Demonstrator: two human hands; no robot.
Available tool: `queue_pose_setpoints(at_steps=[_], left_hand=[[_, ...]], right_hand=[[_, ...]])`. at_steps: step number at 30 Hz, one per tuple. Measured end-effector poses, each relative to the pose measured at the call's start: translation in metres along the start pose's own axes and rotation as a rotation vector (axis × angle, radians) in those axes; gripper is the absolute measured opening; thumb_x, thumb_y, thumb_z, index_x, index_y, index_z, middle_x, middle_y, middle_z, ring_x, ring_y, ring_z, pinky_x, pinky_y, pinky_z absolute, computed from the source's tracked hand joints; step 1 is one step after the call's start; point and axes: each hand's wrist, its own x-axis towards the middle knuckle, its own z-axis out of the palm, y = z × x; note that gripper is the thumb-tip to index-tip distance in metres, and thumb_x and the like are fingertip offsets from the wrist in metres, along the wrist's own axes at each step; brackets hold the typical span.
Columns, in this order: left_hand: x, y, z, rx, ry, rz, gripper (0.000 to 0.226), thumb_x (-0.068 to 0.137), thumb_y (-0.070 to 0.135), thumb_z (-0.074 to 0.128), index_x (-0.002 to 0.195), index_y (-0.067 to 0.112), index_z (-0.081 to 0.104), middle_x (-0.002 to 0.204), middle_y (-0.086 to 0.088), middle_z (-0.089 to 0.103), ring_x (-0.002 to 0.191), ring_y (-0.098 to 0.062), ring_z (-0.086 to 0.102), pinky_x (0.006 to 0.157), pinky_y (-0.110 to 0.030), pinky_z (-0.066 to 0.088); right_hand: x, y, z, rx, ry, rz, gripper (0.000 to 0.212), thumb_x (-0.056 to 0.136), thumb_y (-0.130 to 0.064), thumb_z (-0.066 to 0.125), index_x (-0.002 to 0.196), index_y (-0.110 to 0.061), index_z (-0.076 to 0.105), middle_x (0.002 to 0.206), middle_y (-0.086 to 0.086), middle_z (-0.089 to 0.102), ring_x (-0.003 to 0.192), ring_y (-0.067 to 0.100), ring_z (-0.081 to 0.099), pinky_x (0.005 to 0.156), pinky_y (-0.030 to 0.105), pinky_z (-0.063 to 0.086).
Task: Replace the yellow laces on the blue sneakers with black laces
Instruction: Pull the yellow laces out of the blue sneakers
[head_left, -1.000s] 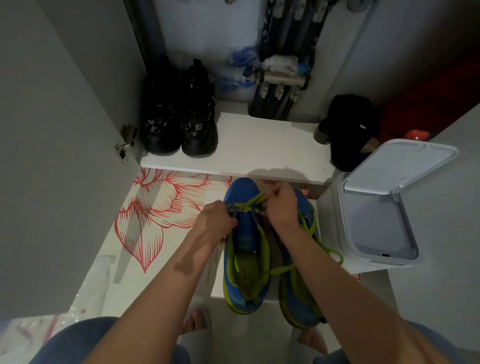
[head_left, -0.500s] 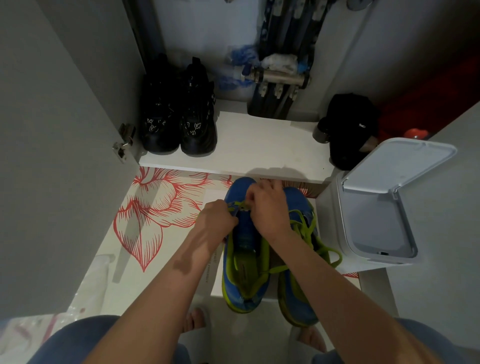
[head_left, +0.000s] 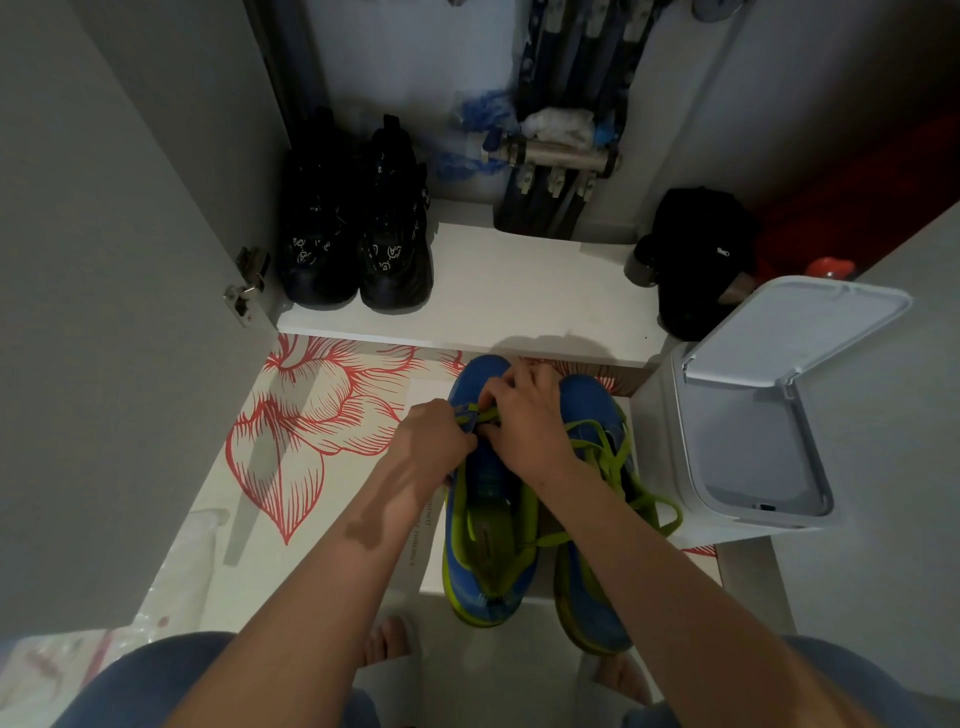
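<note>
Two grips (head_left: 435, 436) (head_left: 527, 423) tight on yellow lace (head_left: 483, 414)

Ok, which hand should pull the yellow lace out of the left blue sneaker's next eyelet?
Right, probably: the right hand pinches the yellow-green lace near the toe, while the left hand grips the blue sneaker at its side, bracing it.

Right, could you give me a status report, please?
Left hand grips left sneaker; right hand pinches its yellow lace. Right sneaker: lace loose. Nothing blocking.
</note>
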Motion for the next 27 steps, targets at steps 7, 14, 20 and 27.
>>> queue_pose_setpoints(at_steps=[7,14,20,27], left_hand=[[-0.001,-0.002,0.0,-0.009,0.006,-0.002,0.027,0.089,0.017,0.057,0.105,-0.005,0.062,0.1,-0.022,0.066,0.087,-0.032,0.068,0.078,-0.044,0.058],[0.001,-0.002,0.002,-0.037,0.009,-0.008,0.027,0.088,0.016,0.06,0.106,-0.004,0.061,0.102,-0.021,0.066,0.09,-0.033,0.067,0.08,-0.045,0.057],[0.001,0.0,0.001,0.005,0.011,-0.006,0.028,0.088,0.016,0.059,0.106,-0.005,0.06,0.102,-0.023,0.065,0.091,-0.034,0.067,0.081,-0.044,0.057],[0.001,0.001,0.001,0.001,0.008,-0.011,0.029,0.087,0.017,0.06,0.106,-0.005,0.059,0.102,-0.023,0.065,0.09,-0.034,0.067,0.081,-0.044,0.057]], right_hand=[[0.004,0.009,-0.005,-0.132,0.104,0.062,0.017,0.089,-0.007,0.049,0.105,-0.008,0.056,0.114,0.011,0.051,0.109,0.028,0.04,0.091,0.033,0.03],[0.01,0.026,-0.026,0.176,0.271,0.215,0.018,0.091,-0.013,0.054,0.109,-0.01,0.059,0.117,0.011,0.049,0.111,0.028,0.036,0.09,0.027,0.024],[0.002,0.003,0.001,0.028,-0.024,-0.019,0.026,0.085,-0.024,0.064,0.109,-0.018,0.056,0.124,0.006,0.042,0.115,0.026,0.032,0.096,0.032,0.024],[0.003,0.002,0.008,-0.021,0.016,0.01,0.015,0.086,-0.017,0.061,0.101,-0.015,0.061,0.12,0.007,0.045,0.113,0.028,0.035,0.094,0.034,0.029]])
